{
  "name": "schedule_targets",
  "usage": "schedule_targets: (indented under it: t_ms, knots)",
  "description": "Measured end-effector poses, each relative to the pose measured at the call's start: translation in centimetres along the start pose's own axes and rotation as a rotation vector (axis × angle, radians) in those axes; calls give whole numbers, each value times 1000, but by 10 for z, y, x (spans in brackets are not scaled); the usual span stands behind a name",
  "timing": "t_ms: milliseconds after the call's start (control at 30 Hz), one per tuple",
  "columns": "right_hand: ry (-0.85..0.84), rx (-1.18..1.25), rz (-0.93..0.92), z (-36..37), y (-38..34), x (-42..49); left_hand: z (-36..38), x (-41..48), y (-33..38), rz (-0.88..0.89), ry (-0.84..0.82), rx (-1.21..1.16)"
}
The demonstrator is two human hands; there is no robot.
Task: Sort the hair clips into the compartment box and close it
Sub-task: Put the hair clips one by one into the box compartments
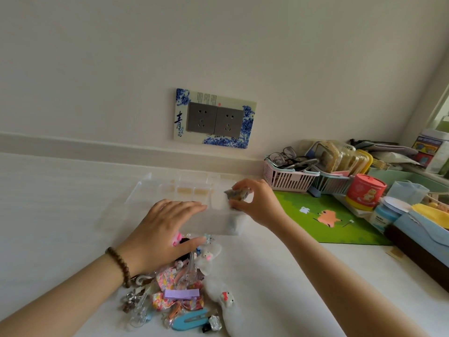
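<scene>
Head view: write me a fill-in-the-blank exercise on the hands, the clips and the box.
1. The right hand pinches a grey-blue clip above the clear ____.
2. The beaded bracelet is on the ____ wrist.
3. The left hand lies palm ____.
4. The box's lid is ____.

Missing words: box; left; down; open

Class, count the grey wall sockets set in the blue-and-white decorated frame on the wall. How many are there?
2. The left grey wall socket and the right grey wall socket sit side by side inside the blue-and-white decorated frame. None appear hidden.
</scene>
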State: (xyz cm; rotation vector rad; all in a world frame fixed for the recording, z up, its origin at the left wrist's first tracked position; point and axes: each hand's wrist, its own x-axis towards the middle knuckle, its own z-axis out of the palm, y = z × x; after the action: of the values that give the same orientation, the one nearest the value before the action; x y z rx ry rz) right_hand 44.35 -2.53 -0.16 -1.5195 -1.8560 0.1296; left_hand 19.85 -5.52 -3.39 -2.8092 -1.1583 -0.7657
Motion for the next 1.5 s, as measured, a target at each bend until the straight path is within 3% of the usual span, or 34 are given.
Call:
schedule_targets:
  t_ms: [100,267,400,567,733,933,1100,1300,1500]
  knots:
    - [-116,24,-6,-3,2,-1,0,0,0,3,2,-7]
    - [-13,-111,-158,-12,11,-12,1,0,-1,1,-3,-7]
    - [-136,-248,-237,-3,14,-19,2,0,-2,3,9,-15]
    - [-170,-230,-205,7,16,-16,3,0,-2,17,25,-4]
    - [-250,-26,-113,4,14,-22,2,0,-2,14,23,-4]
    - [-150,-8,-198,-20,-15,-54,-7,3,2,-6,-38,-19]
    - [-333,181,-83,-25,-41,-90,-21,-7,-13,-18,-37,-2]
    - [-536,136,45,-14,-46,-116,-20,-33,-29,-43,28,-10]
    - [-575,232,82,-6,-44,-118,-13,-34,-21,-81,79,-14]
